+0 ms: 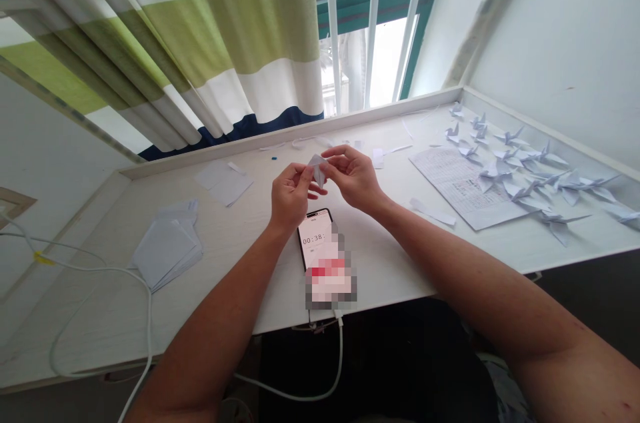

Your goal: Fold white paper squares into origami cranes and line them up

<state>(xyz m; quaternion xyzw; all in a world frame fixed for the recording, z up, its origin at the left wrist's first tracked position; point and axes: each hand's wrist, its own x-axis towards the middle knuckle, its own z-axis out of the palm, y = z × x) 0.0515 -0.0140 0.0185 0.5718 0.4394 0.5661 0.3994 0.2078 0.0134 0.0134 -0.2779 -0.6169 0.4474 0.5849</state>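
Observation:
Between my two hands, above the middle of the desk, is a small folded piece of white paper point(318, 169) with a pointed, diamond-like outline. My left hand point(291, 193) pinches its left side between thumb and fingers. On the other side, my right hand point(354, 175) grips the upper right edge with thumb and forefinger. Just below the hands lies a phone point(316, 236) with a timer on its screen, its lower part blurred out. Several folded paper cranes point(510, 156) stand at the right of the desk.
A stack of white paper squares point(167, 246) lies at the left, with more sheets point(224, 183) behind it. A written-on sheet point(465, 186) lies beside the cranes. Paper scraps point(433, 211) are scattered about. A white cable point(149, 316) crosses the left side; a raised rim point(250, 143) borders the back.

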